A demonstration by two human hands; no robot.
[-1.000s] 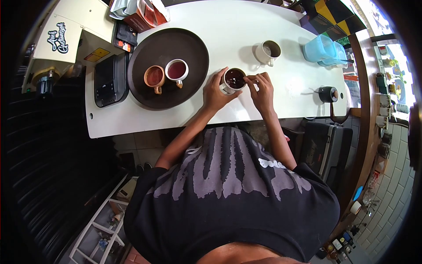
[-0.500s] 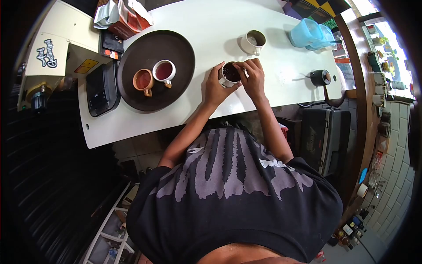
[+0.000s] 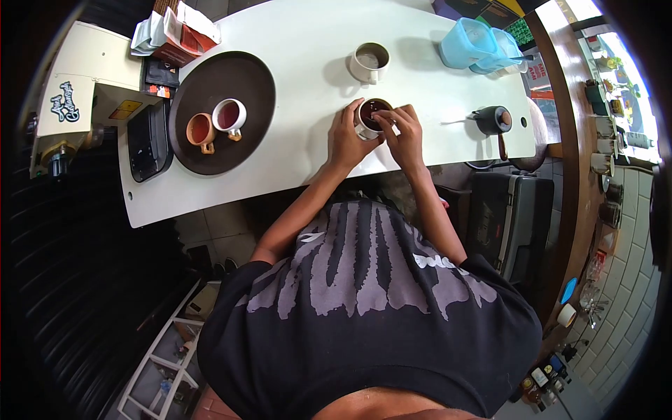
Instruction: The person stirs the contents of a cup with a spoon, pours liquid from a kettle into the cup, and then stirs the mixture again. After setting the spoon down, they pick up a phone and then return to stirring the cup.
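My left hand [image 3: 346,138] is wrapped round the side of a light-coloured mug [image 3: 363,131] that has dark liquid and small pale bubbles in it. Over the same mug's rim, the fingers of my right hand [image 3: 404,134] are pinched together above the liquid; whatever they may hold is too small to make out. Just beyond stands a second pale mug [image 3: 369,64], its handle turned toward me. To the left, a round dark tray [image 3: 241,77] carries a brown cup [image 3: 201,131] and a white cup [image 3: 229,116], both with reddish liquid.
Light-blue containers [image 3: 465,43] stand at the table's [image 3: 301,91] far right. A small dark pot with a handle [image 3: 493,120] sits near the right end. At the left are a cream machine [image 3: 105,56], a flat black device [image 3: 148,143] and a box of packets [image 3: 183,40].
The view has shifted, so the tray and cups appear farther left. My right fingers have moved slightly farther over the mug's opening. The left hand keeps its hold.
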